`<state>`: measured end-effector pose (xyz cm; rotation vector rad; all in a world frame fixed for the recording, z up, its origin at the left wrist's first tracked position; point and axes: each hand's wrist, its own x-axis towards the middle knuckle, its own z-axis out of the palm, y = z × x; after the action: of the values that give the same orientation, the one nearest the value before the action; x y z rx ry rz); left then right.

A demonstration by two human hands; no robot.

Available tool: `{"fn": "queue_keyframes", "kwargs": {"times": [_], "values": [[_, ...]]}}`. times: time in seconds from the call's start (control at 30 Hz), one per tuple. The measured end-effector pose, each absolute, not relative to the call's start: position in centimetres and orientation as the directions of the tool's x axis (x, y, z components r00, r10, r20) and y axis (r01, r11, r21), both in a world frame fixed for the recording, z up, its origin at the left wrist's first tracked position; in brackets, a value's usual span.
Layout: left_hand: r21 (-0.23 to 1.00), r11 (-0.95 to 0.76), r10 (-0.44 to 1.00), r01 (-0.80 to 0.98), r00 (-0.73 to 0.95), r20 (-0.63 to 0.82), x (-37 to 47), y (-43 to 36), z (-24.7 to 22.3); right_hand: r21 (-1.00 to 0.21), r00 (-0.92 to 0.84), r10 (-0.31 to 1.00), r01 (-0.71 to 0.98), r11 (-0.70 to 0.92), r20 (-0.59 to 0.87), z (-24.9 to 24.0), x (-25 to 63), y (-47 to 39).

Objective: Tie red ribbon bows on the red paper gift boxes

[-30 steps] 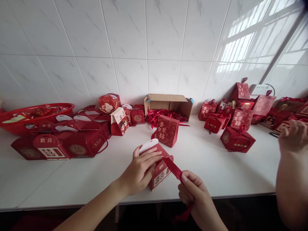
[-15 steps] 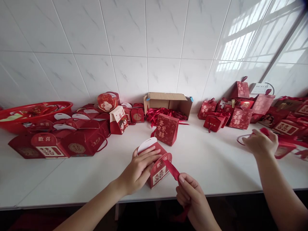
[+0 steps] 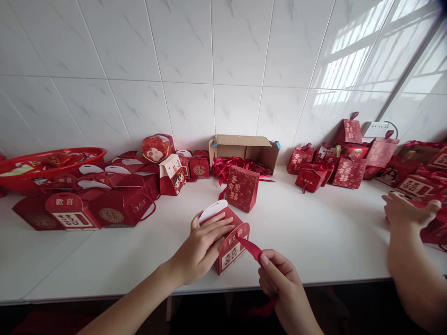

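Observation:
Near the table's front edge stands a red box [image 3: 232, 253] with a rounded front flap and a white-backed rear flap. My left hand [image 3: 202, 249] lies over its top and left side, fingers stretched across it. A red ribbon [image 3: 252, 250] runs from the front flap to my right hand [image 3: 281, 281], which pinches it between thumb and fingers; its loose end hangs below. Just behind stands a patterned red box [image 3: 240, 188] with gold characters.
Red boxes [image 3: 118, 204] and a red basin [image 3: 87, 151] are at the left. A carton [image 3: 244, 139] of ribbons stands at the back. Another person's hand [image 3: 410, 211] is near boxes [image 3: 349, 172] at the right.
My right hand has moved slightly right and down with the ribbon. The other person's hand has moved right to the boxes at the edge. My left hand has hardly moved.

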<state>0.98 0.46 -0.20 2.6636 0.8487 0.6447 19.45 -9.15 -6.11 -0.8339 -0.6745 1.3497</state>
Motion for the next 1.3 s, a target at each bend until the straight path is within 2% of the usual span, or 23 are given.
{"fn": "queue_keyframes", "kwargs": {"times": [0.23,0.47,0.67,0.8,1.03,1.3], "values": [[0.383,-0.784,0.610,0.489,0.721,0.329,0.9,0.4,-0.4,-0.895,0.185,0.983,-0.436,0.089,0.008,-5.1,19.7,-9.2],[0.394,-0.774,0.621,0.496,0.717,0.316,1.0,0.4,-0.3,-0.975,0.343,0.926,-0.090,0.202,0.159,-4.4,20.1,-9.9],[0.408,-0.769,0.627,0.493,0.707,0.327,1.0,0.3,-0.3,-0.935,0.378,0.856,0.170,0.310,0.352,-3.8,19.8,-10.4],[0.414,-0.761,0.635,0.500,0.706,0.314,1.0,0.2,-0.3,-0.877,0.385,0.792,0.284,0.386,0.474,-3.0,19.6,-10.6],[0.412,-0.762,0.633,0.501,0.711,0.307,0.9,0.2,-0.3,-0.854,0.358,0.786,0.340,0.393,0.504,-2.7,19.5,-10.8],[0.384,-0.779,0.618,0.496,0.713,0.331,1.0,0.0,-0.2,-0.897,0.311,0.848,0.262,0.357,0.429,-2.9,18.7,-10.6]]}}
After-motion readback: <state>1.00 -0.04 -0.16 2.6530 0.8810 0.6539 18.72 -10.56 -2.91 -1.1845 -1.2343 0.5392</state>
